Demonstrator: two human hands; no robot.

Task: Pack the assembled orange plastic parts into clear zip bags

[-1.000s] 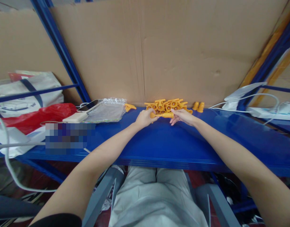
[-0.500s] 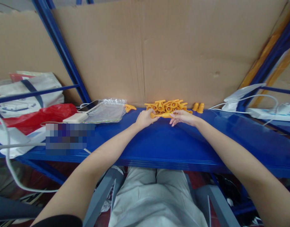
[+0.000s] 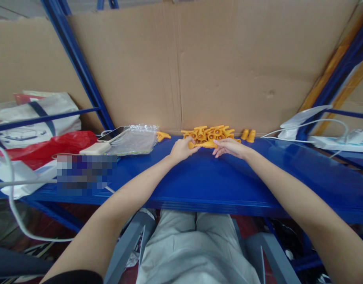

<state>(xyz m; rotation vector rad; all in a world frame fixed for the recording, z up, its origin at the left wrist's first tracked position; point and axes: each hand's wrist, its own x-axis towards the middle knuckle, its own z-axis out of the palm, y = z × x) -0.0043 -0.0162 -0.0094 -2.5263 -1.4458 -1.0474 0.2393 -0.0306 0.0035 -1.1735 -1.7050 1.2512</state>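
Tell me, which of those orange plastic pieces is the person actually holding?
The long orange piece lying crosswise just in front of the pile, gripped at its ends by the left hand and right hand. The rest lie loose by the cardboard.

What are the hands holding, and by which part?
An orange plastic piece, lying crosswise: left hand pinches its left end, right hand its right end.

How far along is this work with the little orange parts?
Possibly done: two orange parts stand apart, right of the pile. In hand: the left hand and right hand hold one orange piece between them. Left: the pile itself, many parts, behind the hands.
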